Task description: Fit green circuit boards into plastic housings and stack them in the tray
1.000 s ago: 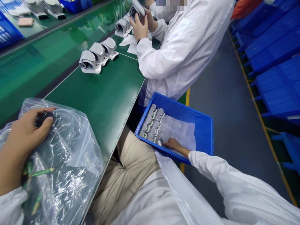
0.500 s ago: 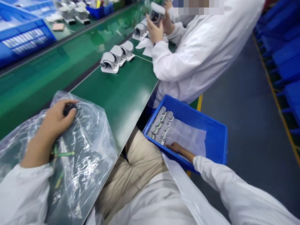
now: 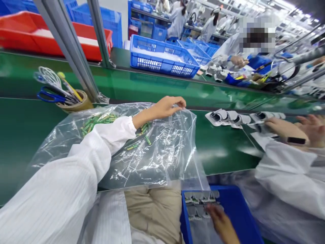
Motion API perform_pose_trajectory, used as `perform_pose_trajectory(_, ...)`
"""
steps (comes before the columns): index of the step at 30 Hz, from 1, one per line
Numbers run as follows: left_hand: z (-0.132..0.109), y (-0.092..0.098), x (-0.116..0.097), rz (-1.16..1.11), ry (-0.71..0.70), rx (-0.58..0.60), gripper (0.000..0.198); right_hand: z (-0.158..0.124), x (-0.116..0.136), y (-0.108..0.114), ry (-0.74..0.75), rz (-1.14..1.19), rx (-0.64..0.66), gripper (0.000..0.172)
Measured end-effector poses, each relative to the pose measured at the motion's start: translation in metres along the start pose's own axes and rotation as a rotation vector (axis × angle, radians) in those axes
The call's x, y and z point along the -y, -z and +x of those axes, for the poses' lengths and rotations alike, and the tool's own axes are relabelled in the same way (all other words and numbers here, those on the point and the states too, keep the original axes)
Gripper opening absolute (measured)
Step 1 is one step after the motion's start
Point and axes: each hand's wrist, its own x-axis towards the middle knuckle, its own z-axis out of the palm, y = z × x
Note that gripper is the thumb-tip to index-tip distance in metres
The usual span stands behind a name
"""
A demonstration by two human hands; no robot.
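The left hand pinches the far edge of a clear crinkled plastic bag of small green cylinders lying on the green worktop. The right hand, blurred, reaches into the blue plastic bin near right; I cannot tell its grip. White-grey devices sit further right.

Fig.: 1 clear plastic bag w/ green batteries, too many to count; 1 tape roll holding scissors; 1 blue tray; 2 red bins; approx. 4 grey devices.
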Motion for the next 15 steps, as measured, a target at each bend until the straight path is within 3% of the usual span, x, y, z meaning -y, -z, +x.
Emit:
perform_pose_trajectory(2,0.006,0.011,-0.017,-0.088,0.015,-0.064,0.016,0.016,0.046,0.034,0.096,0.090,-0.111,0.064)
perform_pose_trajectory(4,0.010,0.021,-0.030,-0.142,0.029,-0.099,0.018,0.041,0.112,0.059,0.272,0.185,-0.261,0.051)
perform_pose_trajectory(6,0.013,0.028,-0.041,-0.171,0.027,-0.113,0.018,0.074,0.189,0.065,0.512,0.264,-0.215,0.044)
perform_pose_trajectory(7,0.013,0.030,-0.045,-0.178,0.023,-0.121,0.018,0.091,0.226,0.059,0.632,0.295,-0.119,0.042)
perform_pose_trajectory(9,0.012,0.033,-0.052,-0.184,0.013,-0.144,0.017,0.124,0.290,0.033,0.836,0.290,0.145,0.037)
perform_pose_trajectory(11,0.009,0.035,-0.057,-0.179,0.002,-0.167,0.016,0.146,0.336,-0.007,0.991,0.235,0.340,0.027)
perform_pose_trajectory(15,0.004,0.042,-0.060,-0.101,-0.003,-0.161,0.017,0.163,0.375,-0.084,0.972,0.198,0.354,0.010)
